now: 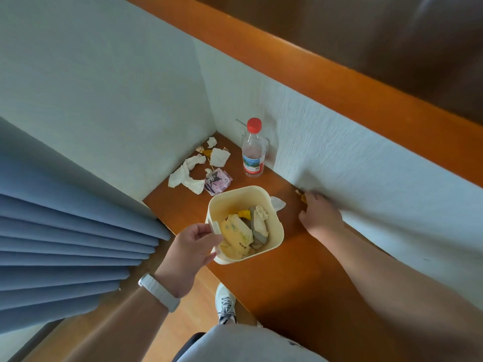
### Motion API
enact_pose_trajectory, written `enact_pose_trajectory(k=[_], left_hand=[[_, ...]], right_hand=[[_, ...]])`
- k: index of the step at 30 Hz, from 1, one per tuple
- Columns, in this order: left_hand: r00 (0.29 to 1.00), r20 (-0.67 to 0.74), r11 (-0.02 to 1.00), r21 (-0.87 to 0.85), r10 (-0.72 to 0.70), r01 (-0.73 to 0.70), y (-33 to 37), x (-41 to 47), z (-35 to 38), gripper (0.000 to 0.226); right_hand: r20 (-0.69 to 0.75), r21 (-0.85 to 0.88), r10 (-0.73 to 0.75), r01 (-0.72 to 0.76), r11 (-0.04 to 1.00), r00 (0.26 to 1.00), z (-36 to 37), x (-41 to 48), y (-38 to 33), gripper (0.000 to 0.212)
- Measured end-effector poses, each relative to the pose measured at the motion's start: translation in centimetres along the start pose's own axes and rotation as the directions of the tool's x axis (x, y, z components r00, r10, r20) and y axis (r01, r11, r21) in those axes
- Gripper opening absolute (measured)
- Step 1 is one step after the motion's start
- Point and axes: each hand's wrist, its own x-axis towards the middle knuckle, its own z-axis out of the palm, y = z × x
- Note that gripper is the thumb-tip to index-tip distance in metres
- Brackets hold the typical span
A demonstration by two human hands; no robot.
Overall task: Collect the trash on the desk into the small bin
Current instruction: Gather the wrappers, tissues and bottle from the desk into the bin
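My left hand (192, 248) grips the near-left rim of the small cream bin (273, 216), which is above the wooden desk (287, 273); I cannot tell whether it rests on it. Wrappers and tissue lie inside the bin. My right hand (320, 214) reaches to the wall on the right, fingers at a small yellow-brown scrap (300, 194); the grip is hidden. White tissues (187, 175), a crumpled tissue (219, 156), yellow wrappers (206, 152) and a pink cartoon packet (217, 181) lie in the far corner. A clear wrapper (278, 203) lies behind the bin.
A plastic bottle (253, 150) with a red cap stands upright near the corner by the right wall. White walls close the desk on the left and right. Blue curtain (68, 246) hangs at left. My shoe (225, 304) is on the floor below the desk edge.
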Motion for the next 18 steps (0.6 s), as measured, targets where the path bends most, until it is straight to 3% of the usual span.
enact_pose_trajectory(k=[3,10,13,18], left_hand=[[1.0,0.006,1.0,-0.007,-0.004,0.004,0.3,0.0,-0.3,0.017],[0.999,0.024,0.999,-0.014,-0.029,0.03,0.8,0.5,-1.5,0.017],[0.999,0.04,0.999,-0.011,-0.033,0.033,1.1,1.0,-2.2,0.016],[0.997,0.079,1.0,0.009,0.007,-0.008,1.6,2.0,-3.2,0.015]], right_hand=[[-0.05,-0.045,-0.02,0.017,0.999,0.999,0.8,0.2,-0.4,0.03],[0.048,-0.07,-0.008,0.011,0.998,0.999,1.5,-1.2,-1.7,0.011],[0.037,0.034,0.032,-0.034,0.999,0.999,1.2,-1.9,-2.3,0.003],[-0.084,0.332,0.047,-0.017,0.943,0.995,-2.3,-3.5,-5.3,0.008]])
